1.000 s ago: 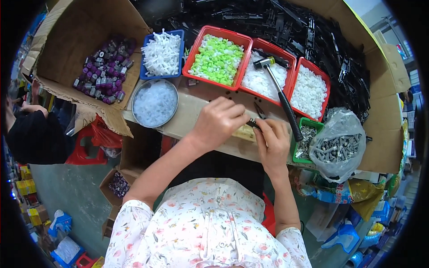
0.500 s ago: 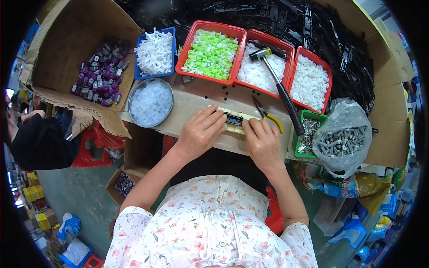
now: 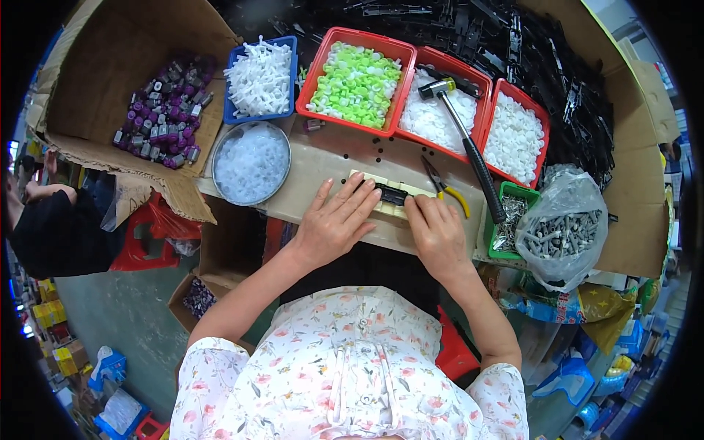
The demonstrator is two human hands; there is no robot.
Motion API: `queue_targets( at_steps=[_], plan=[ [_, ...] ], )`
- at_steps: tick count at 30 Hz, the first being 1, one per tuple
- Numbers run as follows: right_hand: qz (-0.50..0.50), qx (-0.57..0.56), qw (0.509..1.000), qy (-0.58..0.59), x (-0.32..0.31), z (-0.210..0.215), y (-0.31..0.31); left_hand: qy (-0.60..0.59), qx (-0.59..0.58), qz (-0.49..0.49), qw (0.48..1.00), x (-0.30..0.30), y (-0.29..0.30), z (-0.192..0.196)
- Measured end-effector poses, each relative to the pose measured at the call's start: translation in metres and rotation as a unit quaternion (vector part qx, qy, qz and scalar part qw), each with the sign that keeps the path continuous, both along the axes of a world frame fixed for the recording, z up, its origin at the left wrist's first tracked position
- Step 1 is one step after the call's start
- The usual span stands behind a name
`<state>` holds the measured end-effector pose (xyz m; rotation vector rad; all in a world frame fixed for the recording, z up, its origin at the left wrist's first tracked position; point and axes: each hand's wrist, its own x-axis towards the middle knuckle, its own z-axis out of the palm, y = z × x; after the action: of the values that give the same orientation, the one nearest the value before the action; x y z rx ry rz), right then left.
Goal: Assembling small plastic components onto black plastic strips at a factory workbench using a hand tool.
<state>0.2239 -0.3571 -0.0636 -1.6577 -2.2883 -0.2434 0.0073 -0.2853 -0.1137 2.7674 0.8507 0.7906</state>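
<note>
A narrow black plastic part [image 3: 392, 194] lies in a cream-coloured block fixture [image 3: 392, 210] on the bench. My left hand [image 3: 334, 224] rests flat over the fixture's left end, its fingers stretched and spread, their tips touching the black part's left end. At the other end, my right hand [image 3: 440, 233] has its fingers close together, gripping the black part's right tip. What lies under the fingertips is hidden. Pliers with yellow handles [image 3: 445, 187] lie just beyond my right hand, beside a hammer with a black grip [image 3: 469, 139].
Behind are a blue tray [image 3: 260, 81] of white pins and red trays [image 3: 359, 81] of green and white caps. A round metal bowl [image 3: 251, 163] and cardboard box [image 3: 110, 81] stand left. A green tray [image 3: 511, 220] and plastic bag [image 3: 563, 227] of grey pieces stand right.
The fingers of my left hand have spread apart from lying close together. My right hand stays at the black part's right end. The whole view has shifted slightly.
</note>
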Motion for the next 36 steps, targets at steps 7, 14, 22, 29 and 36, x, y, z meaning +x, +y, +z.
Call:
queue_targets(
  at_steps=[7,14,22,29,36],
  plan=[
    [0.025,-0.003,0.985,0.172,-0.019,0.029,0.052,-0.032,-0.043,-0.006,0.999,0.002,-0.004,-0.001],
    [0.068,-0.129,0.985,0.093,-0.073,0.004,0.146,-0.082,-0.030,0.026,0.996,-0.006,-0.017,0.007],
    [0.075,-0.101,0.989,0.074,-0.091,-0.013,0.160,-0.132,-0.043,0.061,0.988,-0.018,-0.015,0.012],
    [0.088,-0.099,0.973,0.189,-0.060,0.030,0.117,-0.421,-0.388,0.188,0.798,-0.011,-0.008,0.029],
    [0.109,-0.074,0.974,0.185,-0.045,0.033,0.074,-0.479,-0.597,0.115,0.633,0.009,0.006,0.039]
  ],
)
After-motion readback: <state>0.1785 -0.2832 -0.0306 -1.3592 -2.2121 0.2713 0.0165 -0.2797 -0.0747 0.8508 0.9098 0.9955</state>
